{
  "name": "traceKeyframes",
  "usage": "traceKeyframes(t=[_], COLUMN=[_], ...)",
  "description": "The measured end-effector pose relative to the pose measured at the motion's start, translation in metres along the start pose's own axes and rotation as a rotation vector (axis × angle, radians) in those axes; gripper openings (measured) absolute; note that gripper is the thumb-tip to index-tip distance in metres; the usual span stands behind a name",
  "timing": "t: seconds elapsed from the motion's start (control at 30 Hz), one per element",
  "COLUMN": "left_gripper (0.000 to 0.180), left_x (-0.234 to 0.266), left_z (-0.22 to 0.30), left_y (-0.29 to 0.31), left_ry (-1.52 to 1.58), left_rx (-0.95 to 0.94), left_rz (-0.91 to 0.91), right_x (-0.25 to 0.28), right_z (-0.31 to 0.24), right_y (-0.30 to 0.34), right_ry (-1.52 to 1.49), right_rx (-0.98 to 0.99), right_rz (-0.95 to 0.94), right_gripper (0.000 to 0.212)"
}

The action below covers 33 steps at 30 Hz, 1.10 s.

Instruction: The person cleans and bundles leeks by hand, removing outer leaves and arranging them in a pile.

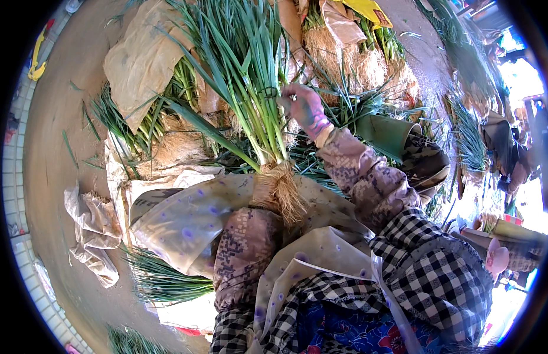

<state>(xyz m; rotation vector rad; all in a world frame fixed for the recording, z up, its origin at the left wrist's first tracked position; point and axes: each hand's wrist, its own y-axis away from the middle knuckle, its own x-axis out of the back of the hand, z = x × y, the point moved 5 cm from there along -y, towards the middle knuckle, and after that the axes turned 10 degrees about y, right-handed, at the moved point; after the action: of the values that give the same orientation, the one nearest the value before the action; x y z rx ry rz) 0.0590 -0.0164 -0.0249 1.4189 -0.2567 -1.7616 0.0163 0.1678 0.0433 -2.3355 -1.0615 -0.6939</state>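
A bundle of green onions (253, 100) stands tilted over my lap, leaves pointing away and pale roots toward me. My left hand (269, 187) is closed around its lower end, just above the stringy roots; much of this hand is hidden by the roots and my sleeve. A dark thin tie (268, 92) runs around the stalks partway up. Beside that tie, at the right edge of the bundle, my right hand (306, 109) has its fingers curled together in a pinch. What they hold is too small to make out.
More green onion bundles lie at the far left (167, 133) and far right (368, 65), some under brown sheets (145, 59). A clear spotted plastic apron (188, 221) covers my lap. A green boot (380, 134) is right of the bundle. Crumpled cloth (94, 236) lies left.
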Motion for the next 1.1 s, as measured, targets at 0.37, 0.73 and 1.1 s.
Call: traceKeyframes(t=[0.37,0.73,1.1], left_gripper=[0.030,0.025,0.021], left_x=[0.036,0.041,-0.007], left_z=[0.012,0.004,0.032], left_y=[-0.016,-0.031,0.021], left_ry=[-0.152,-0.449,-0.539], left_rx=[-0.117,-0.164,-0.227], left_rz=[0.115,0.064,0.060], right_x=[0.057,0.310,-0.011], right_z=[0.016,0.174,0.061], right_y=[-0.046,-0.022,-0.001], right_ry=[-0.424,1.288,-0.397], right_rx=[-0.386,-0.521,-0.470], right_rz=[-0.378,-0.164,-0.635], right_gripper=[0.024,0.038,0.032])
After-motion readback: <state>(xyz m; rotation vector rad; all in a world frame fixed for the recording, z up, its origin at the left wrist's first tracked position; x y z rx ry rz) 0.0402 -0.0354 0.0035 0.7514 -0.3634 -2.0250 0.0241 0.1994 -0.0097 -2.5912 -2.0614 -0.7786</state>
